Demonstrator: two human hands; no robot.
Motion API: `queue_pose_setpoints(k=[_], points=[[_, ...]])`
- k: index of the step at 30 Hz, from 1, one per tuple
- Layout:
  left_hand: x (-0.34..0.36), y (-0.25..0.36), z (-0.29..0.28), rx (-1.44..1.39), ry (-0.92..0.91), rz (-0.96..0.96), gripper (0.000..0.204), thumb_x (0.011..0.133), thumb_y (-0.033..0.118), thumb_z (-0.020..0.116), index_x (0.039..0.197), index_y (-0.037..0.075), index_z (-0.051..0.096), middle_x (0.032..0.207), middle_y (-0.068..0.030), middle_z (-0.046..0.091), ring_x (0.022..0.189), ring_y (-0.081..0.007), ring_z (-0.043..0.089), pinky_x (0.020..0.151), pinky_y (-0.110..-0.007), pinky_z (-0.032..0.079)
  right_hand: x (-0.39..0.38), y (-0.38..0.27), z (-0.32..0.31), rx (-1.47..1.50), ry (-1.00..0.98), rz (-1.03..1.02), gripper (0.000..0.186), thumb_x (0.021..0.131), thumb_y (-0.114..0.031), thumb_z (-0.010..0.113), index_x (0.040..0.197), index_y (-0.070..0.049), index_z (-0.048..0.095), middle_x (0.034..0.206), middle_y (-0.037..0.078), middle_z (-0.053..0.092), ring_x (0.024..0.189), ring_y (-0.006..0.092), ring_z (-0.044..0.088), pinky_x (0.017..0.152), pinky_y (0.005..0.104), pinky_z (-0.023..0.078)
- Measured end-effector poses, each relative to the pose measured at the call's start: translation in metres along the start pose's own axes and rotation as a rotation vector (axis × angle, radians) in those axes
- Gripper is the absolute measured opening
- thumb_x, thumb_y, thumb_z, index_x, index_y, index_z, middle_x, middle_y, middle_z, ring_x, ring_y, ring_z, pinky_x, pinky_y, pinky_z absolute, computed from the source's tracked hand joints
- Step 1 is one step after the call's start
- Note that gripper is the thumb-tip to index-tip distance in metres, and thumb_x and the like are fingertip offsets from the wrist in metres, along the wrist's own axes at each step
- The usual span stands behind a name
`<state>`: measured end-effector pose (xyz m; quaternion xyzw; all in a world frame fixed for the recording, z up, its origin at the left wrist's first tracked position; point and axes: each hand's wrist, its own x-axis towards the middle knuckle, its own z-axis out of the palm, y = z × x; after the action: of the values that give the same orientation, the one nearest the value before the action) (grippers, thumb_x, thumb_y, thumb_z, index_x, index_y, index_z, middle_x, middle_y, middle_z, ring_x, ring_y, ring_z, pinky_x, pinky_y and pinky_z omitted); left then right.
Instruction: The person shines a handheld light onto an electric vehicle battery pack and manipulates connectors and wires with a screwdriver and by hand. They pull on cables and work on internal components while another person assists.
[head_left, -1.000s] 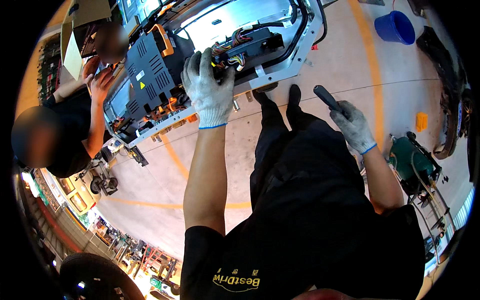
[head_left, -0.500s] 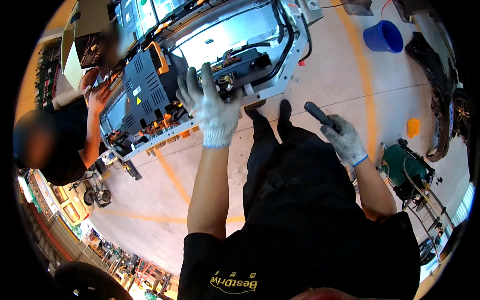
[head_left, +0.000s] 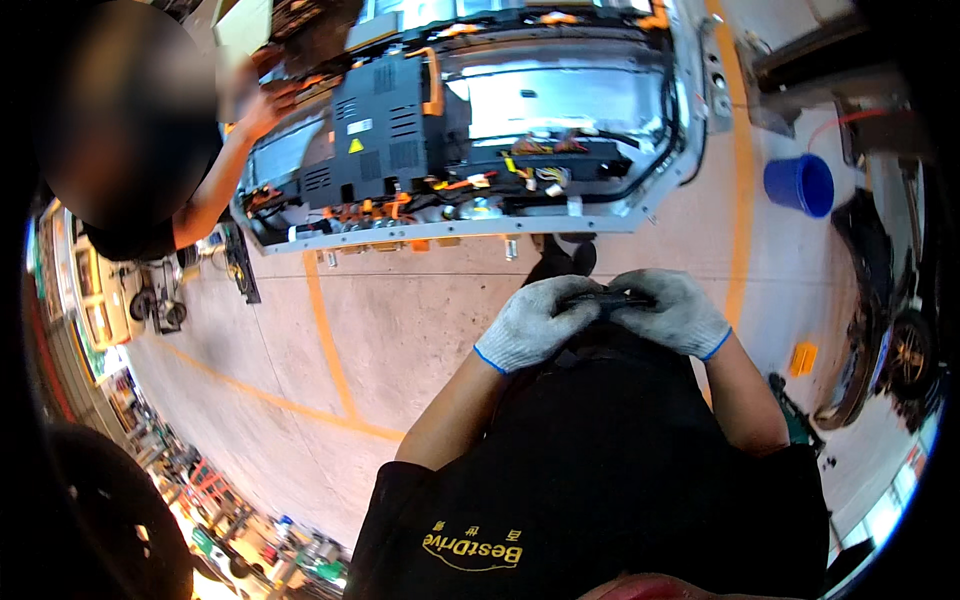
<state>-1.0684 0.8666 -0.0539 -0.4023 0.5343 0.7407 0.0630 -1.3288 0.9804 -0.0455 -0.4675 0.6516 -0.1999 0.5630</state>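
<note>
In front of my body, my left hand [head_left: 537,322] and my right hand [head_left: 678,311], both in white knit gloves with blue cuffs, meet with their fingers closed around a black cylindrical tool handle [head_left: 606,300]. Most of the tool is hidden by the gloves, so its exact kind does not show. Beyond my hands, not touched by them, lies an open vehicle battery pack [head_left: 455,236] with a metal frame. A black vented box [head_left: 372,130], orange connectors and bundled wires sit inside it.
A co-worker's bare hand [head_left: 268,108] works at the pack's left end. On the floor to the right stand a blue bucket [head_left: 799,186] and an orange block [head_left: 803,359]. A black tyre [head_left: 115,520] is at the lower left. Yellow lines cross the floor.
My left hand has come back from over the pack's near edge and closed on the tool beside my right hand. My right hand has moved inward with the tool. The view has shifted.
</note>
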Motion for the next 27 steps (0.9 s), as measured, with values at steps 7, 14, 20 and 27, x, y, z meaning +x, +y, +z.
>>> queue_pose_setpoints(k=[7, 14, 20, 27], points=[[-0.011, -0.026, -0.07, -0.098, 0.071, 0.202, 0.056, 0.106, 0.03, 0.086, 0.15, -0.001, 0.074, 0.146, -0.0159, 0.078, 0.135, -0.028, 0.073, 0.121, -0.044, 0.057, 0.051, -0.049, -0.019, 0.05, 0.006, -0.047, 0.031, 0.117, -0.026, 0.069, 0.133, -0.002, 0.081, 0.125, 0.017, 0.082, 0.12, 0.0299, 0.079, 0.107, 0.0431, 0.062], [0.009, 0.02, -0.08, 0.272, 0.086, 0.399, 0.044, 0.117, 0.04, 0.069, 0.143, 0.005, 0.078, 0.131, -0.0255, 0.083, 0.124, -0.0434, 0.08, 0.109, -0.051, 0.063, 0.092, -0.085, -0.017, -0.133, 0.11, -0.105, 0.034, 0.121, -0.031, 0.062, 0.134, -0.003, 0.076, 0.126, 0.016, 0.078, 0.118, 0.0322, 0.078, 0.109, 0.0442, 0.061], [0.025, 0.038, -0.081, 0.255, 0.219, 0.399, 0.045, 0.113, 0.043, 0.074, 0.14, 0.007, 0.079, 0.125, -0.024, 0.084, 0.12, -0.0429, 0.082, 0.106, -0.051, 0.064, 0.107, -0.113, -0.051, -0.105, 0.045, -0.12, 0.039, 0.118, -0.034, 0.067, 0.138, -0.003, 0.076, 0.127, 0.018, 0.078, 0.121, 0.0317, 0.077, 0.108, 0.0453, 0.061], [0.034, 0.036, -0.051, 0.161, 0.353, 0.421, 0.044, 0.106, 0.029, 0.084, 0.14, 0.002, 0.078, 0.128, -0.02, 0.083, 0.118, -0.0328, 0.082, 0.106, -0.045, 0.066, 0.095, -0.085, -0.085, 0.092, 0.048, -0.065, 0.039, 0.116, -0.03, 0.072, 0.142, -0.002, 0.078, 0.125, 0.013, 0.078, 0.111, 0.024, 0.075, 0.101, 0.041, 0.062]])
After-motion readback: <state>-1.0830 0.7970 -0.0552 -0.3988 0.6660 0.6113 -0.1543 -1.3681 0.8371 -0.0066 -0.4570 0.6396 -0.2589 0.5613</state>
